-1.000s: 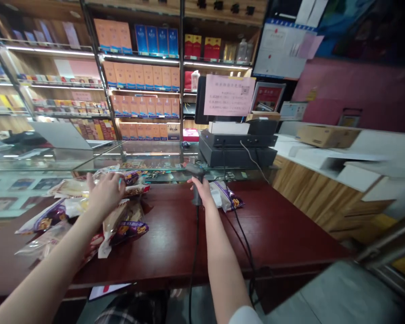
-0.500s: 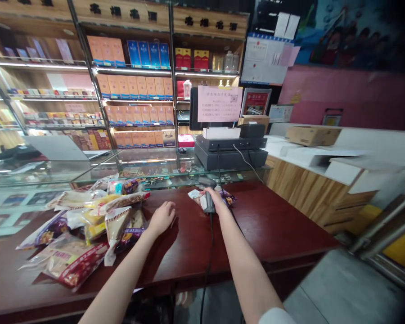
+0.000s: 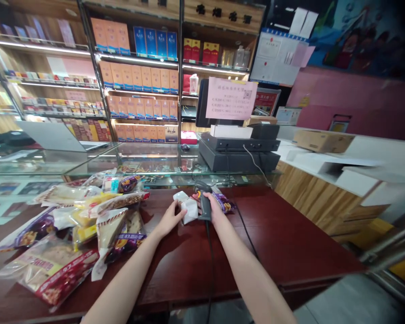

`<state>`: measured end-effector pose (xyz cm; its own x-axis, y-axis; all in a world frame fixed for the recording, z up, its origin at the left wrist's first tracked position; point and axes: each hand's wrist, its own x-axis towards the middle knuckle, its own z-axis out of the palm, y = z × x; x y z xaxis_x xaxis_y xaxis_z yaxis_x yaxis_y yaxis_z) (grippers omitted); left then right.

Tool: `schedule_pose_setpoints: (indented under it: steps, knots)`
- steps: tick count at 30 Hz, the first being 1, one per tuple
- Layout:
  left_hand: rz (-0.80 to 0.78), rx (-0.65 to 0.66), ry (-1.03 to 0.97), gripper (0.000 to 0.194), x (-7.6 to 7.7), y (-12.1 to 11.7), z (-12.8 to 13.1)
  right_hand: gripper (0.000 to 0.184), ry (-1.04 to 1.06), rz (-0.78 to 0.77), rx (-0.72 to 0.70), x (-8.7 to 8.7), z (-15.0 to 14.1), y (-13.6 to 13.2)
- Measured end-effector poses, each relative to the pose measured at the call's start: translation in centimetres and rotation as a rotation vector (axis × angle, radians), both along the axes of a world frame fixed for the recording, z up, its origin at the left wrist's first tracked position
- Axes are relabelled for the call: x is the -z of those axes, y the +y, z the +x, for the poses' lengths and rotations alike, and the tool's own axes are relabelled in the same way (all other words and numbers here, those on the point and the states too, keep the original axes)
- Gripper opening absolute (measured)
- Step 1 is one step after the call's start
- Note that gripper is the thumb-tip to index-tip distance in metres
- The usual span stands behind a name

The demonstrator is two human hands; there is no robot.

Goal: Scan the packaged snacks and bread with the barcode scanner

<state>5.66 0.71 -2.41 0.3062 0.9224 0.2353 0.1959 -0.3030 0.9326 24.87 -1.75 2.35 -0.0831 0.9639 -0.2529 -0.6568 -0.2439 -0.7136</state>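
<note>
Reddish counter (image 3: 273, 243) — scanner (image 3: 205, 208) and right hand (image 3: 216, 210) partly hide a purple packet (image 3: 227, 204).

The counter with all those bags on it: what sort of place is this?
Probably a shop's checkout: the right hand grips what looks like a barcode scanner, bagged foods lie piled on the counter, and boxes stand in rows beyond.
</note>
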Motion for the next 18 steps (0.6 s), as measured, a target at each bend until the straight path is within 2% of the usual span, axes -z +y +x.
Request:
schedule_pose_setpoints:
  steps: [3,6,8,11,13,16,18]
  knots:
    - [-0.063,-0.001,-0.052,0.081,-0.1,-0.4,-0.2,0.018,0.068,0.020,-0.029,0.9,-0.1,0.0]
    - [-0.058,-0.039,-0.049,0.092,-0.2,-0.5,-0.3,0.016,0.062,0.019,-0.032,1.2,-0.5,-0.1]
    - [-0.038,-0.072,-0.028,0.087,-0.3,-0.4,-0.5,0.016,0.074,0.013,-0.011,1.0,-0.7,-0.2]
    - [0.008,-0.169,-0.066,0.069,-0.6,-0.3,-0.9,0.017,0.112,0.013,0.038,0.7,-0.7,-0.4]
    - [0.047,-0.235,-0.157,0.063,-1.1,-0.4,-1.1,0.017,0.115,0.009,0.048,0.5,-0.7,-0.4]
    - [0.144,-0.312,-0.258,0.070,-2.0,-0.6,-1.4,0.019,0.055,-0.004,0.012,0.4,-0.8,-0.4]
    - [0.228,-0.363,-0.195,0.078,-2.4,-1.0,-1.5,0.020,0.009,-0.001,-0.024,0.5,-1.0,-0.3]
